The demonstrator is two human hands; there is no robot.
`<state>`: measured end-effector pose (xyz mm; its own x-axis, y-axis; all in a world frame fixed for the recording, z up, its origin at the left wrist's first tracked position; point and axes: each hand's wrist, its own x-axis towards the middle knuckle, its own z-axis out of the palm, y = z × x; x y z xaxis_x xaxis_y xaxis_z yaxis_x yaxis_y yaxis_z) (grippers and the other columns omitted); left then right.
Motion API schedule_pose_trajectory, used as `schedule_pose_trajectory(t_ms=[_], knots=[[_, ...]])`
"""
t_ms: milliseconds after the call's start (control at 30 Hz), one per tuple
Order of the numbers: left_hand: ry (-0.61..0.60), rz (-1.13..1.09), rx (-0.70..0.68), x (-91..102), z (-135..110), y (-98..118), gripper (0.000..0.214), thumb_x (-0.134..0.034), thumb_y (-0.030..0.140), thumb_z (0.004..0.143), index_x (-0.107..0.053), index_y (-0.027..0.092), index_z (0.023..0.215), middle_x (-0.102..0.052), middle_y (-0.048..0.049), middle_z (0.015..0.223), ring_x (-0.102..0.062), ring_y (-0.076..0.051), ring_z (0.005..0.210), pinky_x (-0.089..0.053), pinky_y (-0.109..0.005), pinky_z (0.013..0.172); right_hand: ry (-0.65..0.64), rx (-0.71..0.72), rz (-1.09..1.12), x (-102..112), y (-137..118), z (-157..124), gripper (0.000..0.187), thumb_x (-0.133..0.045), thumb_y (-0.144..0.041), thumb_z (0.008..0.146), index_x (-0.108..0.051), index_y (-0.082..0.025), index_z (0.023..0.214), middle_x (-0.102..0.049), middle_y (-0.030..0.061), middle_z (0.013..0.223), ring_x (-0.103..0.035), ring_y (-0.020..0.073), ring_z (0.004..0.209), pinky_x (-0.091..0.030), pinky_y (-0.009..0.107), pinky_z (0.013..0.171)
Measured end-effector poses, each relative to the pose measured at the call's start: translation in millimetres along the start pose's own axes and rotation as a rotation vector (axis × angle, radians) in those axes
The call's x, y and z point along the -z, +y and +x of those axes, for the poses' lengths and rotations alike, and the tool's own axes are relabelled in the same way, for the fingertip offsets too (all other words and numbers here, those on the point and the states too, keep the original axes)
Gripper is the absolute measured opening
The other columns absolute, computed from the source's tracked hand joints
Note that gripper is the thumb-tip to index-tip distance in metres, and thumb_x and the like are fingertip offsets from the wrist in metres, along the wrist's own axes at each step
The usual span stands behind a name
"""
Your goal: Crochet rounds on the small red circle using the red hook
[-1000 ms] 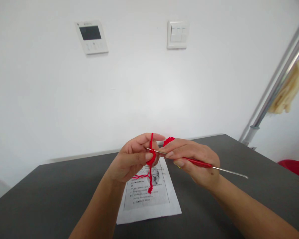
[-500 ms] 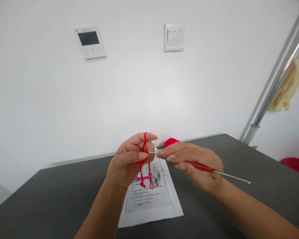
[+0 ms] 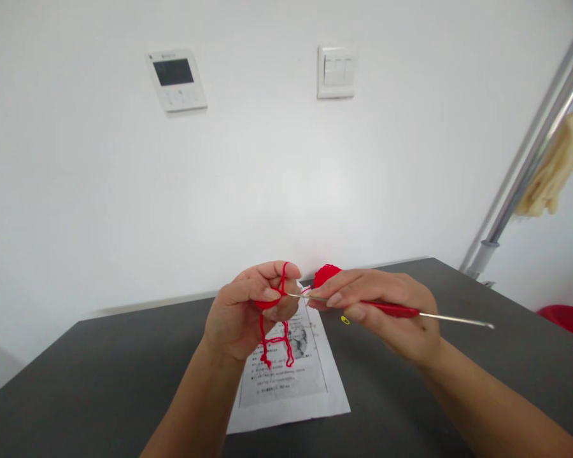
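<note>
Between the thumb and fingers of my left hand (image 3: pixel 241 308) is pinched a small red crochet piece (image 3: pixel 267 305), with yarn tails (image 3: pixel 287 346) dangling below it. A strand of red yarn (image 3: pixel 283 277) runs up over my left index finger. My right hand (image 3: pixel 386 305) grips a crochet hook (image 3: pixel 396 310) by its red handle. The hook's thin metal shaft points left and its tip meets the red piece at my left fingertips; the exact loop is too small to make out. The hook's other metal end sticks out to the right.
A printed sheet (image 3: pixel 300 407) lies under my hands on the dark table (image 3: pixel 138 369). Behind my right hand sits a red yarn ball (image 3: pixel 326 275). A yellow stitch marker (image 3: pixel 345 320) lies beside the sheet. A metal pole (image 3: pixel 530 172) stands at the right, by the white wall.
My right hand and the hook have shifted slightly right, and the hook lies a little flatter. The yellow stitch marker has come into view. My left fingers have moved slightly on the crochet piece.
</note>
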<state>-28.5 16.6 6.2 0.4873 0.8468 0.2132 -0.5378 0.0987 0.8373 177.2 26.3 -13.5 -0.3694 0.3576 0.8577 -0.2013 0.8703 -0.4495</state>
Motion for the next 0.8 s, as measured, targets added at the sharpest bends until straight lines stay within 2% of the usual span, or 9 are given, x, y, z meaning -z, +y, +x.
schedule_pose_trajectory(t_ms=[133, 233, 300, 467, 533, 667, 733, 800], knots=[[-0.006, 0.123, -0.068, 0.5, -1.4, -0.7, 0.021, -0.070, 0.015, 0.064, -0.077, 0.012, 0.084, -0.051, 0.0016, 0.050, -0.038, -0.008, 0.046, -0.028, -0.022, 0.047, 0.133, -0.174, 0.359, -7.8, 5.3, 0.0, 0.009, -0.071, -0.026, 0.092, -0.078, -0.022, 0.096, -0.081, 0.0056, 0.092, -0.079, 0.0187, 0.080, -0.068, 0.031, 0.072], [0.069, 0.208, -0.143, 1.4, -1.9, -2.3, 0.016, -0.079, 0.017, 0.066, -0.077, 0.015, 0.081, -0.063, -0.0010, 0.057, -0.049, -0.009, 0.052, -0.036, -0.022, 0.053, 0.203, -0.225, 0.491, -14.4, 10.1, 0.0, 0.009, -0.071, -0.028, 0.093, -0.077, -0.023, 0.096, -0.082, 0.0034, 0.090, -0.079, 0.0171, 0.076, -0.067, 0.030, 0.070], [0.111, 0.252, -0.167, 2.5, -1.9, -4.3, 0.016, -0.083, 0.018, 0.066, -0.078, 0.017, 0.081, -0.068, -0.0018, 0.063, -0.056, -0.010, 0.057, -0.042, -0.022, 0.057, 0.215, -0.175, 0.429, -16.4, 11.5, -0.7, 0.009, -0.069, -0.028, 0.093, -0.077, -0.023, 0.097, -0.081, 0.0037, 0.092, -0.078, 0.0163, 0.078, -0.066, 0.029, 0.069], [0.131, 0.311, -0.142, 1.5, -2.4, -9.3, 0.022, -0.087, 0.020, 0.068, -0.080, 0.019, 0.089, -0.072, -0.0015, 0.070, -0.063, -0.011, 0.061, -0.050, -0.022, 0.063, 0.101, 0.045, -0.044, -11.7, 6.3, -1.4, 0.007, -0.073, -0.016, 0.087, -0.070, -0.022, 0.089, -0.075, 0.0055, 0.090, -0.071, 0.0170, 0.082, -0.059, 0.030, 0.070], [0.141, 0.330, -0.123, -1.0, -2.5, -9.7, 0.025, -0.087, 0.020, 0.069, -0.080, 0.019, 0.094, -0.071, -0.0008, 0.070, -0.062, -0.011, 0.061, -0.051, -0.022, 0.062, 0.064, 0.059, -0.083, -11.1, 4.3, -1.6, 0.011, -0.070, -0.014, 0.086, -0.063, -0.022, 0.086, -0.069, 0.0029, 0.084, -0.067, 0.0160, 0.076, -0.056, 0.029, 0.066], [0.134, 0.358, -0.106, -5.9, -2.2, -9.4, 0.031, -0.086, 0.019, 0.071, -0.080, 0.022, 0.101, -0.069, 0.0010, 0.067, -0.060, -0.009, 0.060, -0.050, -0.020, 0.060, 0.062, -0.014, 0.010, -15.2, 6.4, -4.3, 0.014, -0.064, -0.016, 0.088, -0.052, -0.024, 0.086, -0.056, -0.0013, 0.077, -0.057, 0.0144, 0.070, -0.050, 0.028, 0.060], [0.142, 0.367, -0.093, -7.6, -2.5, -9.2, 0.032, -0.085, 0.019, 0.071, -0.079, 0.022, 0.103, -0.070, 0.0010, 0.067, -0.061, -0.010, 0.060, -0.050, -0.020, 0.060, 0.069, -0.028, -0.035, -15.4, 8.6, -5.0, 0.013, -0.062, -0.016, 0.089, -0.053, -0.025, 0.089, -0.056, -0.0014, 0.077, -0.056, 0.0144, 0.068, -0.050, 0.028, 0.060], [0.163, 0.371, -0.084, -9.1, -3.2, -8.7, 0.033, -0.085, 0.018, 0.071, -0.079, 0.022, 0.104, -0.071, 0.0007, 0.069, -0.062, -0.010, 0.062, -0.052, -0.021, 0.062, 0.057, 0.016, -0.179, -12.2, 9.9, -3.9, 0.012, -0.062, -0.015, 0.090, -0.057, -0.025, 0.093, -0.061, -0.0005, 0.078, -0.060, 0.0150, 0.069, -0.053, 0.029, 0.062]])
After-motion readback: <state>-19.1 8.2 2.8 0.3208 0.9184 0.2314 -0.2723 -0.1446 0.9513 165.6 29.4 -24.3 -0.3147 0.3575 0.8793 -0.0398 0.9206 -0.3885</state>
